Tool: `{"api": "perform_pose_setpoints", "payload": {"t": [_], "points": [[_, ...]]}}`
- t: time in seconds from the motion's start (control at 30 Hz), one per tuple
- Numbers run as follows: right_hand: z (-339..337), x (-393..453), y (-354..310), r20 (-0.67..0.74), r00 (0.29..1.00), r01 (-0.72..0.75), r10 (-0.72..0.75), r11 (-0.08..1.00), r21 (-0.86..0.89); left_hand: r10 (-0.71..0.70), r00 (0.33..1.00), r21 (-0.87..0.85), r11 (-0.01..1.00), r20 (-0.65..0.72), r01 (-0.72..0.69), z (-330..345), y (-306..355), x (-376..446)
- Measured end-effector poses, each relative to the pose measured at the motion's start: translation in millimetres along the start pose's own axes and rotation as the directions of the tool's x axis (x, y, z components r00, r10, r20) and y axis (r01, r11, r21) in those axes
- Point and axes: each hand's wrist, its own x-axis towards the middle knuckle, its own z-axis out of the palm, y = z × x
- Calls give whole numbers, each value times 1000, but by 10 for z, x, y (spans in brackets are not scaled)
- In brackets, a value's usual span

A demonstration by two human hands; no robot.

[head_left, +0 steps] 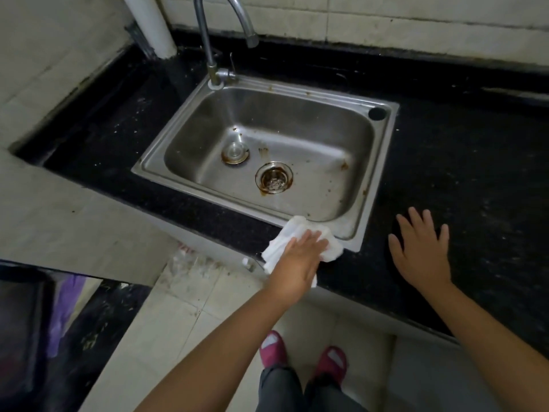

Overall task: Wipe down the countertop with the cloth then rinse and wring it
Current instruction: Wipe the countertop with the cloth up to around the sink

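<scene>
A crumpled white cloth [285,236] lies on the black countertop [463,179] at the front edge, over the sink's near right corner. My left hand [300,260] presses flat on the cloth with straight fingers. My right hand [421,251] rests flat on the bare countertop to the right of the sink, fingers spread. The steel sink [383,162] is stained with rust around its drain [274,177]. A curved faucet [228,13] stands at the sink's back left corner, with no water running.
A white pipe [148,22] rises at the back left corner by the tiled wall. A tiled ledge [59,221] juts out on the left. Below the counter edge are the floor tiles and my red slippers [303,352].
</scene>
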Motion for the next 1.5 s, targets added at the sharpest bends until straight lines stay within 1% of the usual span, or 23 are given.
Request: {"api": "perform_pose_setpoints", "payload": {"t": [0.1, 0.17, 0.2, 0.23, 0.3, 0.33, 0.4, 0.43, 0.47, 0.5, 0.53, 0.57, 0.63, 0.7, 0.8, 0.9, 1.0, 1.13, 1.27, 1.37, 1.4, 1.47, 1.5], "points": [[0, 15, 2, -44, 999, -29, 32, 998, 57, 30, 989, 159, 986, 141, -53, 207, 315, 174], [-12, 15, 15, -72, 996, -45, 54, 991, 124, 55, 985, 231, 969, 165, -93, 341, 398, 208], [-21, 11, 23, -70, 995, -55, 67, 986, 158, 79, 985, 280, 953, 151, -119, 379, 375, 200], [-26, 8, 32, -65, 995, -62, 75, 981, 185, 79, 989, 329, 937, 127, -117, 367, 334, 183], [-46, -5, 38, -64, 995, -55, 70, 975, 214, -29, 986, 367, 929, 163, -34, 351, 251, 147], [-46, -10, 41, -68, 996, -48, 64, 974, 221, -85, 986, 415, 910, 142, 19, 326, 224, 110], [-52, -23, 45, -79, 995, -38, 57, 974, 223, -134, 986, 386, 919, 104, 84, 265, 119, 72], [-52, -26, 42, -90, 994, -34, 55, 975, 220, -182, 981, 377, 915, 72, 143, 222, 62, 62], [-48, -26, 37, -99, 993, -35, 57, 976, 213, -278, 960, 352, 903, 42, 246, 159, 1, 46], [-39, -22, 32, -103, 993, -34, 55, 981, 193, -334, 942, 367, 872, -36, 323, 86, -75, 38], [-31, -21, 25, -107, 993, -24, 41, 987, 160, -373, 926, 362, 857, -54, 366, -1, -167, 21], [-16, -18, 15, -110, 994, -5, 18, 993, 121, -360, 930, 361, 860, -76, 362, -43, -318, 18], [7, -4, -11, -108, 994, 20, -11, 997, 79, -402, 909, 319, 851, -113, 417, -160, -567, 26], [15, 2, -73, -114, 993, 18, -7, 995, 100, -457, 875, 316, 816, -161, 484, -331, -774, 60], [63, -36, -256, -181, 982, 86, -61, 987, 134, -474, 860, 295, 807, -191, 511, -541, -1038, 78], [185, -115, -582, -179, 980, 118, -89, 981, 157, -474, 855, 315, 795, -211, 518, -733, -1318, 64], [307, -156, -1003, -230, 957, 210, -175, 968, 136, -468, 855, 304, 800, -222, 517, -932, -1586, 51], [461, -169, -1787, -234, 931, 309, -279, 946, 102, -481, 847, 290, 797, -228, 530, -1324, -2103, -25], [793, -192, -2553, -221, 941, 273, -256, 961, 48, -428, 877, 362, 799, -218, 480, -1767, -2728, -90], [963, -111, -3090, -235, 948, 226, -217, 974, 15, -318, 911, 399, 824, -262, 403, -2007, -3061, -124], [981, -69, -3264, -244, 947, 211, -208, 977, -14, -300, 918, 398, 833, -258, 384, -2089, -3129, -122], [1012, 36, -3570, -256, 946, 184, -201, 979, -88, -307, 924, 422, 824, -229, 378, -2210, -3259, -101], [1031, 83, -3702, -255, 946, 174, -199, 978, -115, -316, 920, 382, 840, -233, 385, -2250, -3325, -91]]}}
